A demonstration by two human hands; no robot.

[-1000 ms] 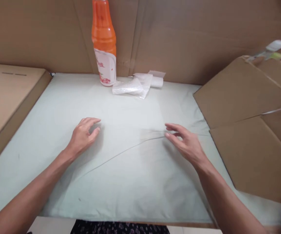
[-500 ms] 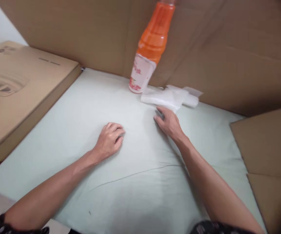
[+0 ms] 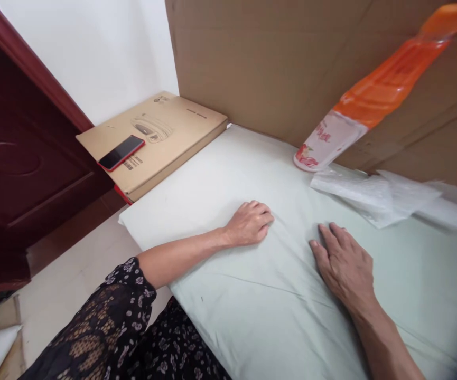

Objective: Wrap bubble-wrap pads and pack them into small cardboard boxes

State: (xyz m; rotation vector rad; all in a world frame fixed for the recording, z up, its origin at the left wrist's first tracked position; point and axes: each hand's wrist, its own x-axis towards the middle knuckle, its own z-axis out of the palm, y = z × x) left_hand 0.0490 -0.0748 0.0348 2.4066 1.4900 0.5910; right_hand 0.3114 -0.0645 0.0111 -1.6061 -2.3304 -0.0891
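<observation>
Appears to be smoothing cloth (image 3: 289,258) beneath fingers: with left hand (image 3: 249,224) curled, cannot tell whether gripping; with right hand (image 3: 346,261) spread, holding nothing. Probably calls next for flattening crease (image 3: 260,284) nearside of fingers.

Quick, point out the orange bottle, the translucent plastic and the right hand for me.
Orange bottle (image 3: 376,95): head view, orange body above the label.
Translucent plastic (image 3: 397,200): head view, crumpled middle section.
Right hand (image 3: 347,265): head view, back of the hand.

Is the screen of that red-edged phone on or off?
It appears off: the phone lies face up on the cardboard box, its screen plain and dark.
</observation>
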